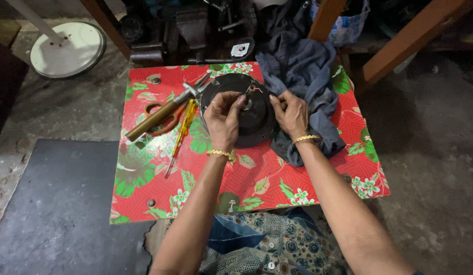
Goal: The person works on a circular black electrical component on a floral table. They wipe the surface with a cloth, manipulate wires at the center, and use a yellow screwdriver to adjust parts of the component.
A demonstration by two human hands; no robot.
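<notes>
A dark round metal housing (257,125), like a fan motor cover, lies on a low table with a red flowered cloth (257,181). My left hand (224,117) and my right hand (290,113) meet over the housing's centre. Their fingertips pinch thin wires (251,91) that stick up from the hub. Both wrists wear gold bangles. A grey-blue rag (308,76) lies under and beside the housing on the right.
Left of the housing lie a hammer (162,113), orange-handled scissors (167,122) and a yellow screwdriver (181,133). A white round base (68,49) stands on the floor at the far left. Wooden legs (399,48) and dark machine parts (195,25) crowd the back. A dark mat (58,203) covers the floor near left.
</notes>
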